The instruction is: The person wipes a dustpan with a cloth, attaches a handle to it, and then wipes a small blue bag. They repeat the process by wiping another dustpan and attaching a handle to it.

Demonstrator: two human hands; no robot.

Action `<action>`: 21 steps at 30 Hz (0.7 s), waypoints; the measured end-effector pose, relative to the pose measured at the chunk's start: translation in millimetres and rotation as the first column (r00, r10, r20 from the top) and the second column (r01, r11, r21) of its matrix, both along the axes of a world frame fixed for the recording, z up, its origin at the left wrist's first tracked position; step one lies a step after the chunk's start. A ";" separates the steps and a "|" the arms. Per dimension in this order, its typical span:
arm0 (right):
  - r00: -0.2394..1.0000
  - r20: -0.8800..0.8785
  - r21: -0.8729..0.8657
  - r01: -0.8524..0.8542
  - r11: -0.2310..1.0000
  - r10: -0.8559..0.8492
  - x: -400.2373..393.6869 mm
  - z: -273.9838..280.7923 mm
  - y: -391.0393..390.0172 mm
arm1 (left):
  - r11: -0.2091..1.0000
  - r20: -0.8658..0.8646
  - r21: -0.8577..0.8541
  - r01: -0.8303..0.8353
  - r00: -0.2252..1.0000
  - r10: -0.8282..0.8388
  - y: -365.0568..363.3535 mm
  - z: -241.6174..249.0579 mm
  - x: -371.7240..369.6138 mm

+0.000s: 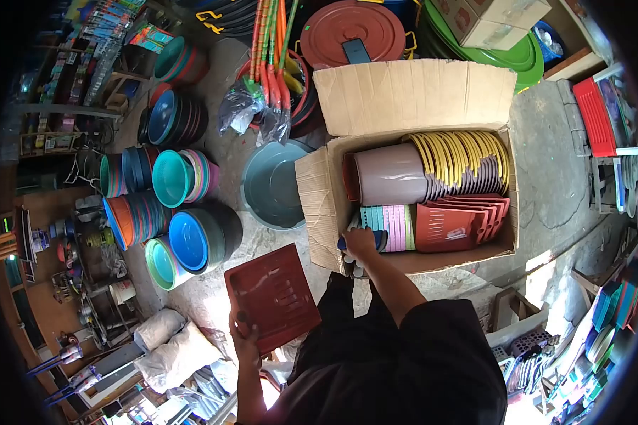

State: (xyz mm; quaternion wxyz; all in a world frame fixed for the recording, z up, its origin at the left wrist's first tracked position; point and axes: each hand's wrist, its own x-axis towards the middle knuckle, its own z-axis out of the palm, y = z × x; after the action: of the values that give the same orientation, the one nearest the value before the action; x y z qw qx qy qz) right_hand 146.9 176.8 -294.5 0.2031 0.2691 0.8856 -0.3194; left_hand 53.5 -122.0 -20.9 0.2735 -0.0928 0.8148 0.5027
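My left hand (245,338) is closed around the handle end of a reddish-brown plastic dustpan (276,294), held out to the left of my body. My right hand (360,242) reaches into the near left corner of an open cardboard box (415,92). Its fingers are curled over dark blue and grey pieces there; exactly what they grip is hidden. Inside the box lie a nested stack of brown buckets (390,172) with yellow handles, several red dustpans (446,227) and a row of pastel plastic pieces (398,228).
A grey-blue basin (273,188) stands against the box's left flap. Stacked colourful buckets (174,177) fill the floor farther left. Behind are a tub with long-handled tools (273,78), a red lid (351,28) bearing a phone (356,50), and a green lid (507,60).
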 end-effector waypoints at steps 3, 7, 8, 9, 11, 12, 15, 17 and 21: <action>0.977 -0.098 0.102 0.199 0.975 -0.190 14.4 28.5 12.9 | 0.996 -0.058 0.005 0.084 0.995 -0.083 -10.2 -13.1 -8.1; 0.877 -0.238 -0.021 0.424 0.905 -0.417 55.6 115.9 46.3 | 0.994 -0.040 0.035 0.104 0.994 -0.103 -7.3 -26.1 -30.8; 0.831 -0.341 -0.006 0.466 0.885 -0.440 70.1 130.4 48.8 | 0.989 -0.056 0.041 0.141 0.989 -0.139 -9.4 -33.5 -38.4; 0.775 -0.442 0.004 0.505 0.863 -0.451 85.0 147.6 48.6 | 0.988 -0.062 0.071 0.135 0.990 -0.130 -12.2 -45.9 -47.0; 0.653 -0.546 -0.034 0.609 0.793 -0.525 111.8 190.7 47.2 | 0.972 -0.113 0.141 0.190 0.978 -0.175 -15.7 -66.0 -61.7; 0.593 -0.595 -0.079 0.628 0.774 -0.542 123.9 214.9 46.0 | 0.960 -0.086 0.229 0.161 0.986 -0.145 -10.6 -66.8 -68.1; 0.428 -0.732 -0.145 0.662 0.735 -0.530 153.3 294.6 32.5 | 0.949 -0.048 0.190 0.252 0.968 -0.248 -6.4 -80.2 -93.9; 0.370 -0.727 -0.122 0.759 0.640 -0.579 175.2 331.0 20.0 | 0.929 -0.101 0.282 0.241 0.970 -0.221 3.7 -87.9 -103.1; 0.160 -0.717 -0.253 0.847 0.467 -0.678 200.9 393.7 -14.3 | 0.905 -0.171 0.355 0.236 0.968 -0.185 17.2 -115.4 -124.6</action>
State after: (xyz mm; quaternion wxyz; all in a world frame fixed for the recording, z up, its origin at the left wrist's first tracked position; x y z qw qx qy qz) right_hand 347.8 162.5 99.2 -0.3954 0.5423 0.6477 -0.3606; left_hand -71.0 -104.9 -136.3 0.2840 0.0832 0.7261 0.6207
